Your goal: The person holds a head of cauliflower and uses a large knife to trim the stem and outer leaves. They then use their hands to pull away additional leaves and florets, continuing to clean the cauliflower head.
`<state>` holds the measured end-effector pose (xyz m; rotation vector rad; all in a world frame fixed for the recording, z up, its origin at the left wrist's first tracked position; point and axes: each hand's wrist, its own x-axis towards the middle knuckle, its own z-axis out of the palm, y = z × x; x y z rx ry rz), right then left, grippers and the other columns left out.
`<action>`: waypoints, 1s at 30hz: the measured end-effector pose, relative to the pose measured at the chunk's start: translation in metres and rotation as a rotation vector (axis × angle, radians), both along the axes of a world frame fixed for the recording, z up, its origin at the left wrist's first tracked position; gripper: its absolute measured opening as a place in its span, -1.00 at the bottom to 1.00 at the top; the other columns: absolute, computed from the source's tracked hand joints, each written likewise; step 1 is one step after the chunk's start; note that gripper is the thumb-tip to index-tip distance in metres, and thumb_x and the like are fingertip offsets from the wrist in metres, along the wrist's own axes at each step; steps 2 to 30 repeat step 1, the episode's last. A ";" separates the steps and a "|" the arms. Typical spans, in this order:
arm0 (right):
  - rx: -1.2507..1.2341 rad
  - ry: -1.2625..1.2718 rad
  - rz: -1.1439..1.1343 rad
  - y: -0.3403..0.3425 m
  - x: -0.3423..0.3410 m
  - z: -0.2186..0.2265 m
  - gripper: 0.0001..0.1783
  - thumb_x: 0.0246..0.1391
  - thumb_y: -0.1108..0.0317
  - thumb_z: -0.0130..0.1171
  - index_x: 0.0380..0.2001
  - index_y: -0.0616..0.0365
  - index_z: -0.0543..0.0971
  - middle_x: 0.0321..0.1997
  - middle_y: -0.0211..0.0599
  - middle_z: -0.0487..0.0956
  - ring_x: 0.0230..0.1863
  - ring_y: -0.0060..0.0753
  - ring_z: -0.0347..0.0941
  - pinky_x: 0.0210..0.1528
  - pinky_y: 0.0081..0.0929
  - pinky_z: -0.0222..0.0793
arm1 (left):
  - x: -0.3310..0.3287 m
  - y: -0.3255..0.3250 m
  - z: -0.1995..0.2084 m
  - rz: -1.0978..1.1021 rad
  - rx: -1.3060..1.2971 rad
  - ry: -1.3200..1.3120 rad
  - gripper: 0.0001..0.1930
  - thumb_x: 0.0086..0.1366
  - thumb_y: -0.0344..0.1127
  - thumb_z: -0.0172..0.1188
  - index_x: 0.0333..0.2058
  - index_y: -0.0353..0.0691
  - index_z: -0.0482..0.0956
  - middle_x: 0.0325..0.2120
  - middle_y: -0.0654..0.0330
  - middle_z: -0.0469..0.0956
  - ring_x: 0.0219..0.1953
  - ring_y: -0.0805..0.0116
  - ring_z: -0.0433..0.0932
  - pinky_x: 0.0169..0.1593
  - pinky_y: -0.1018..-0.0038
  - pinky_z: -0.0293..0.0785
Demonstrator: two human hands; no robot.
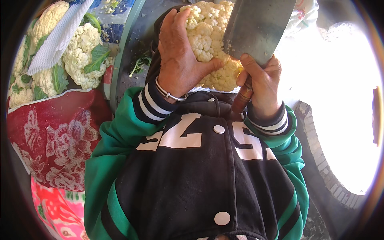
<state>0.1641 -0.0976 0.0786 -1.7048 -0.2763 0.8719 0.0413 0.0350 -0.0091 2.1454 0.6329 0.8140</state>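
Note:
A large cream-white cauliflower (202,40) sits in front of my body, at the top middle of the head view. My left hand (178,58) is at its left side, open, with fingers stretched and the thumb reaching across the florets. I cannot tell how firmly it touches them. In my right hand (262,82) is a cleaver (258,30) with a broad grey blade and a brown wooden handle (242,99). The fingers are closed where handle and blade meet. The blade stands over the cauliflower's right side and hides part of it.
Several cauliflowers (82,54) with green leaves are heaped at the left, partly under a white textured sheet (60,38). A red floral cloth (60,138) lies nearer. Leaf scraps (141,65) lie on the dark surface beside the green-grey edge (125,44). Bright glare washes out the right.

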 end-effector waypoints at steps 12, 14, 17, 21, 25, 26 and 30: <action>0.036 -0.032 0.003 -0.001 -0.001 -0.009 -0.87 0.23 0.49 0.17 -0.17 0.24 0.57 -0.54 -0.28 0.62 -0.72 -0.54 0.44 -0.72 -0.66 0.31 | 0.000 0.000 -0.001 -0.005 0.007 -0.007 0.22 -0.15 -0.04 0.66 0.39 -0.19 0.02 0.30 -0.18 0.08 0.38 -0.16 0.05 0.44 0.06 -0.01; 0.036 -0.032 0.003 -0.001 -0.001 -0.009 -0.87 0.23 0.49 0.17 -0.17 0.24 0.57 -0.54 -0.28 0.62 -0.72 -0.54 0.44 -0.72 -0.66 0.31 | 0.000 0.000 -0.001 -0.005 0.007 -0.007 0.22 -0.15 -0.04 0.66 0.39 -0.19 0.02 0.30 -0.18 0.08 0.38 -0.16 0.05 0.44 0.06 -0.01; 0.036 -0.032 0.003 -0.001 -0.001 -0.009 -0.87 0.23 0.49 0.17 -0.17 0.24 0.57 -0.54 -0.28 0.62 -0.72 -0.54 0.44 -0.72 -0.66 0.31 | 0.000 0.000 -0.001 -0.005 0.007 -0.007 0.22 -0.15 -0.04 0.66 0.39 -0.19 0.02 0.30 -0.18 0.08 0.38 -0.16 0.05 0.44 0.06 -0.01; 0.036 -0.032 0.003 -0.001 -0.001 -0.009 -0.87 0.23 0.49 0.17 -0.17 0.24 0.57 -0.54 -0.28 0.62 -0.72 -0.54 0.44 -0.72 -0.66 0.31 | 0.000 0.000 -0.001 -0.005 0.007 -0.007 0.22 -0.15 -0.04 0.66 0.39 -0.19 0.02 0.30 -0.18 0.08 0.38 -0.16 0.05 0.44 0.06 -0.01; 0.036 -0.032 0.003 -0.001 -0.001 -0.009 -0.87 0.23 0.49 0.17 -0.17 0.24 0.57 -0.54 -0.28 0.62 -0.72 -0.54 0.44 -0.72 -0.66 0.31 | 0.000 0.000 -0.001 -0.005 0.007 -0.007 0.22 -0.15 -0.04 0.66 0.39 -0.19 0.02 0.30 -0.18 0.08 0.38 -0.16 0.05 0.44 0.06 -0.01; 0.036 -0.032 0.003 -0.001 -0.001 -0.009 -0.87 0.23 0.49 0.17 -0.17 0.24 0.57 -0.54 -0.28 0.62 -0.72 -0.54 0.44 -0.72 -0.66 0.31 | 0.000 0.000 -0.001 -0.005 0.007 -0.007 0.22 -0.15 -0.04 0.66 0.39 -0.19 0.02 0.30 -0.18 0.08 0.38 -0.16 0.05 0.44 0.06 -0.01; 0.036 -0.032 0.003 -0.001 -0.001 -0.009 -0.87 0.23 0.49 0.17 -0.17 0.24 0.57 -0.54 -0.28 0.62 -0.72 -0.54 0.44 -0.72 -0.66 0.31 | 0.000 0.000 -0.001 -0.005 0.007 -0.007 0.22 -0.15 -0.04 0.66 0.39 -0.19 0.02 0.30 -0.18 0.08 0.38 -0.16 0.05 0.44 0.06 -0.01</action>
